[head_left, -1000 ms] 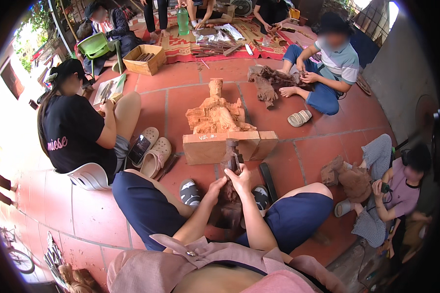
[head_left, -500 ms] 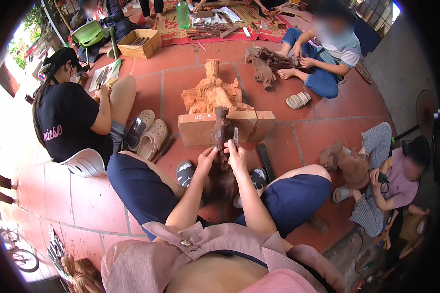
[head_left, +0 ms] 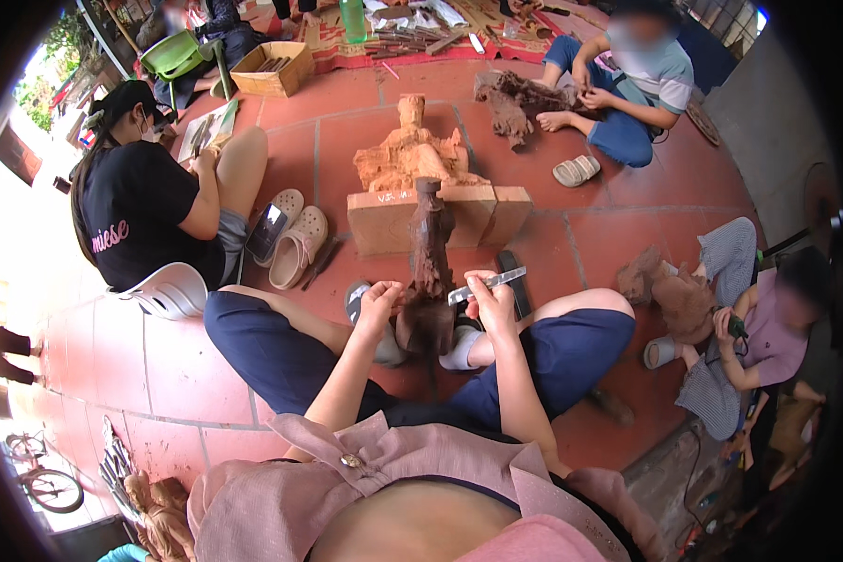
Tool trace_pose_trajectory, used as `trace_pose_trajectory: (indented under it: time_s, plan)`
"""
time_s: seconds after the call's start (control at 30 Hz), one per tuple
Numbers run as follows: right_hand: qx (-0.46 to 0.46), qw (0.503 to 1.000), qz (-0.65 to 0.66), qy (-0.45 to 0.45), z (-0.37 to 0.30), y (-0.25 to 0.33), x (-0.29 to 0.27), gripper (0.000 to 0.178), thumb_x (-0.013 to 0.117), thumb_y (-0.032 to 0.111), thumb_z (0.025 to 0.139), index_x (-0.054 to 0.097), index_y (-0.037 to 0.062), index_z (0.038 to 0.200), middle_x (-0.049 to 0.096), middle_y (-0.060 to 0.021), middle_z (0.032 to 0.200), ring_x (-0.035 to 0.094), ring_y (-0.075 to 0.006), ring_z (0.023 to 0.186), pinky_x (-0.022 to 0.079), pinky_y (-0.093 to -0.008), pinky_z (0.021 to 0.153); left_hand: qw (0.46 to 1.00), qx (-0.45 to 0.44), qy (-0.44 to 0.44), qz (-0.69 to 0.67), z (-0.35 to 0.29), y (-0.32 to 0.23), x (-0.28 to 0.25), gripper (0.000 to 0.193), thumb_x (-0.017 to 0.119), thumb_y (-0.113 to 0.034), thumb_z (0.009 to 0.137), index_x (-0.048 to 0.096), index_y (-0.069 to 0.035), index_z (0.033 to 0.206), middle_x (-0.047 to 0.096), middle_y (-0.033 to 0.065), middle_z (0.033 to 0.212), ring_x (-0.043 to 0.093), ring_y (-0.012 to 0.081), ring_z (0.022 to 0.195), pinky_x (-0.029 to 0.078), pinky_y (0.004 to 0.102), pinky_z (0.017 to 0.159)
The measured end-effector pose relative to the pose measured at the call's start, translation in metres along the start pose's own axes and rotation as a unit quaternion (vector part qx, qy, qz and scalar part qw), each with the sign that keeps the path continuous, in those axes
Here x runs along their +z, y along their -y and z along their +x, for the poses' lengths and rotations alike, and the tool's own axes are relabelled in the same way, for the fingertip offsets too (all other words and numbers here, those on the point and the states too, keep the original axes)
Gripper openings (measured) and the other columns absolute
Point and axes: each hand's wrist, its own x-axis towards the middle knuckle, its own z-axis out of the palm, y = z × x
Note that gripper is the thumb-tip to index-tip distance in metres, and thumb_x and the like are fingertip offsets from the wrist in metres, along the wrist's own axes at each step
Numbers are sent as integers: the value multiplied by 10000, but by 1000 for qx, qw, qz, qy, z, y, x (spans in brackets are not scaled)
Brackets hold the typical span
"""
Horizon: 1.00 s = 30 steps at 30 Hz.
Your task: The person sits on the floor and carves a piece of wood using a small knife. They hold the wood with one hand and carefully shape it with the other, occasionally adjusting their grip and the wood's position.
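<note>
A dark brown carved wooden figure (head_left: 429,239) stands upright between my feet, its wider base nearest me. My right hand (head_left: 494,304), just to the right of the figure, closes its fingers round a thin, flat grey metal blade (head_left: 510,275). The blade slants, with its left end close to the wood. My left hand (head_left: 378,303) is on the other side of the figure, fingertips pinched together. Whatever it holds, if anything, is too small to make out.
Beyond the figure stands an orange-brown wooden carving (head_left: 410,155) on a wooden block (head_left: 393,225). Clogs (head_left: 300,248) and a dark tool (head_left: 322,264) lie to the left. People sit on the tiles at both sides, one with a dark carving (head_left: 515,108). A wooden crate (head_left: 270,80) stands far left.
My hands have drawn apart and away from the figure's sides. The blade in my right hand has swung from upright to a sideways slant.
</note>
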Motion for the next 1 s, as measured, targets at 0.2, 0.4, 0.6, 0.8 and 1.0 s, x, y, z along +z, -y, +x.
trace_pose_trajectory:
  time_s: [0.2, 0.4, 0.6, 0.8, 1.0]
  plan:
    - [-294, 910, -293, -6, -23, -27, 11, 180, 646, 4, 757, 666, 44, 932, 579, -126, 901, 606, -268, 792, 487, -326, 690, 982, -100, 162, 16, -69, -16, 24, 382, 464, -437, 933, 561, -70, 886, 578, 16, 753, 609, 140, 696, 496, 266, 626]
    - [-294, 913, -283, 28, -30, -46, 13, 193, 644, 16, 744, 653, 36, 936, 574, -132, 998, 608, -264, 848, 501, -319, 718, 967, -138, 212, 7, -81, -22, 46, 537, 348, -525, 943, 566, -41, 861, 604, 75, 731, 619, 170, 676, 503, 280, 632]
    - [-297, 911, -279, 69, -31, -46, 21, 297, 642, 1, 609, 613, 12, 904, 566, -128, 992, 569, -304, 917, 490, -363, 763, 976, -118, 181, 25, -73, -9, 46, 238, 684, -253, 829, 546, -62, 859, 604, 16, 711, 589, 90, 581, 475, 195, 509]
    - [-285, 907, -292, 106, -39, -55, 23, 265, 647, 47, 666, 623, 32, 930, 587, -123, 1014, 604, -288, 927, 515, -342, 757, 974, -176, 141, -38, -72, -3, 38, 322, 665, -161, 830, 473, -49, 1064, 567, 60, 968, 592, 125, 831, 506, 255, 646]
    - [-319, 909, -244, 112, -24, -28, 30, 172, 649, 32, 722, 602, 33, 887, 598, -126, 971, 584, -298, 927, 487, -361, 796, 974, -112, 174, -86, -60, -10, 47, 364, 602, -232, 879, 474, -24, 1149, 558, 46, 986, 565, 141, 901, 483, 288, 765]
